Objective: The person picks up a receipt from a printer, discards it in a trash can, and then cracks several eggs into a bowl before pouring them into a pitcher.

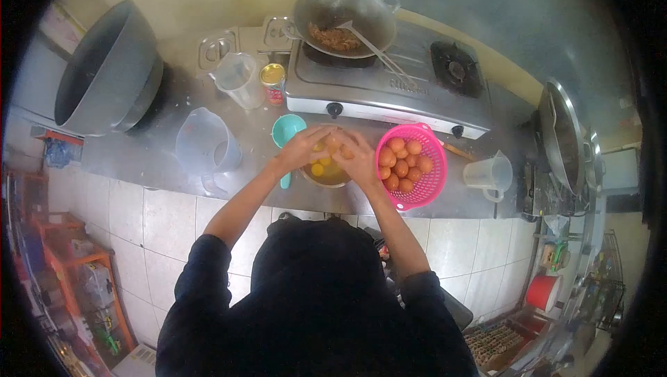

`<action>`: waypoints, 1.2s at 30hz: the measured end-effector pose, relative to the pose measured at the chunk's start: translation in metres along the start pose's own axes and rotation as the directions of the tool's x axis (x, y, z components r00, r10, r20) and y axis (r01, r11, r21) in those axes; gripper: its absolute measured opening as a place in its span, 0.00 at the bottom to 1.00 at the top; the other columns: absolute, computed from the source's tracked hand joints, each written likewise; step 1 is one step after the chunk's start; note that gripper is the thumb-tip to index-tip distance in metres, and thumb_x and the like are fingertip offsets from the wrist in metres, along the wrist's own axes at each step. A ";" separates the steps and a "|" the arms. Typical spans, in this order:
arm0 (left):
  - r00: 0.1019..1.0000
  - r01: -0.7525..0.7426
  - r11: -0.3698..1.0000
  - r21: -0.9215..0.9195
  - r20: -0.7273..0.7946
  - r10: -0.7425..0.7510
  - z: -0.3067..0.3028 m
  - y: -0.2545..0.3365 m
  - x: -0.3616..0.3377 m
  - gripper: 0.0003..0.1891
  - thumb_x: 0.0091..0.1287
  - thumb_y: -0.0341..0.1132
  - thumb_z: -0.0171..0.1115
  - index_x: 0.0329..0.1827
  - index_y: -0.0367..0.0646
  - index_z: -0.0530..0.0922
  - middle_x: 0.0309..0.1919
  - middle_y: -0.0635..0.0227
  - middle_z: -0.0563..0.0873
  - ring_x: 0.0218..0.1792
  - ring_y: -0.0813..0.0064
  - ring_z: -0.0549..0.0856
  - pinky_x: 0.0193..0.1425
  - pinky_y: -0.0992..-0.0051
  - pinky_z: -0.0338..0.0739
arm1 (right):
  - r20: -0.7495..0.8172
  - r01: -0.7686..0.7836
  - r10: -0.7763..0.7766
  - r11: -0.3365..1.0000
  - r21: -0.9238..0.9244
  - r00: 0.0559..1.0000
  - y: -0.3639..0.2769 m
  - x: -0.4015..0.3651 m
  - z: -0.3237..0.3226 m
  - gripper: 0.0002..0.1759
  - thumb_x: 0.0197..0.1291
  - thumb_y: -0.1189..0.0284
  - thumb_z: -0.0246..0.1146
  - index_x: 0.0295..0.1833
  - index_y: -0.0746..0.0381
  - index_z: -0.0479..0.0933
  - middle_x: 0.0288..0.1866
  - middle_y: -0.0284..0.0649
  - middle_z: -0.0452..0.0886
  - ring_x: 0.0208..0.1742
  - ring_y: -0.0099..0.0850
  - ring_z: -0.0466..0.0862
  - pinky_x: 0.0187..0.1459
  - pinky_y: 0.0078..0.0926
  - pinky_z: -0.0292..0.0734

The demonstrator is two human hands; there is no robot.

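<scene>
Partway: left hand (303, 146) and right hand (359, 156) both grip one egg (332, 144) over bowl (321, 183), several yolks (317, 169) in; many eggs (401, 162) left in pink basket (417, 202).

Your left hand (302, 148) and right hand (359, 157) meet over the bowl (328, 180), and there it is, one egg (332, 145) pinched between the fingers of both. Straight under the grip, yolks (317, 168) sit in the bowl. Just beside your right hand, the pink basket (419, 198) is loaded with brown eggs (401, 158). Just past your left hand stands a teal cup (287, 127). Farther ahead of the grip, a wok (344, 5) sits on the stove (389, 92).
</scene>
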State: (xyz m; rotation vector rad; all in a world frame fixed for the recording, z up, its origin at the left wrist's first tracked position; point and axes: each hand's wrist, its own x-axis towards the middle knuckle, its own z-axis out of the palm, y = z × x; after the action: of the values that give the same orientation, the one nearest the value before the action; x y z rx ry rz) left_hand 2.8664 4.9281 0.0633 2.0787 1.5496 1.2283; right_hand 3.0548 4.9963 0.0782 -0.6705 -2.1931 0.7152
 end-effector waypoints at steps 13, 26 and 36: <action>0.998 -0.038 0.999 -0.020 -0.060 0.037 -0.020 0.002 0.027 0.29 0.51 0.29 0.72 0.59 0.36 0.79 0.52 0.54 0.85 0.51 0.54 0.85 0.57 0.64 0.81 | -0.056 0.005 -0.003 1.000 0.023 0.998 -0.008 0.024 -0.004 0.27 0.48 0.78 0.68 0.58 0.53 0.82 0.52 0.44 0.82 0.49 0.41 0.86 0.49 0.35 0.85; 0.995 -0.046 0.993 -0.104 0.079 0.054 0.013 0.007 0.004 0.25 0.55 0.32 0.73 0.59 0.42 0.81 0.56 0.59 0.85 0.59 0.56 0.83 0.67 0.62 0.76 | -0.018 -0.055 0.054 0.997 -0.060 0.998 0.000 -0.031 -0.018 0.28 0.48 0.77 0.71 0.59 0.57 0.81 0.54 0.47 0.81 0.53 0.46 0.83 0.56 0.38 0.80; 0.982 -0.175 0.972 -0.155 0.037 0.183 0.050 -0.007 -0.020 0.22 0.48 0.29 0.67 0.49 0.38 0.82 0.42 0.52 0.86 0.46 0.49 0.82 0.53 0.55 0.75 | 0.184 0.069 -0.029 0.974 -0.217 0.982 0.009 -0.039 0.002 0.22 0.58 0.74 0.70 0.60 0.61 0.80 0.55 0.48 0.81 0.58 0.47 0.81 0.59 0.40 0.75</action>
State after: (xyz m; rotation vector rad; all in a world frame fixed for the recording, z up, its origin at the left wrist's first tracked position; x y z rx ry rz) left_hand 2.8983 4.9265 0.0192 2.1701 1.2279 1.2976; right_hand 3.0794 4.9773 0.0526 -0.6823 -2.4730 0.5259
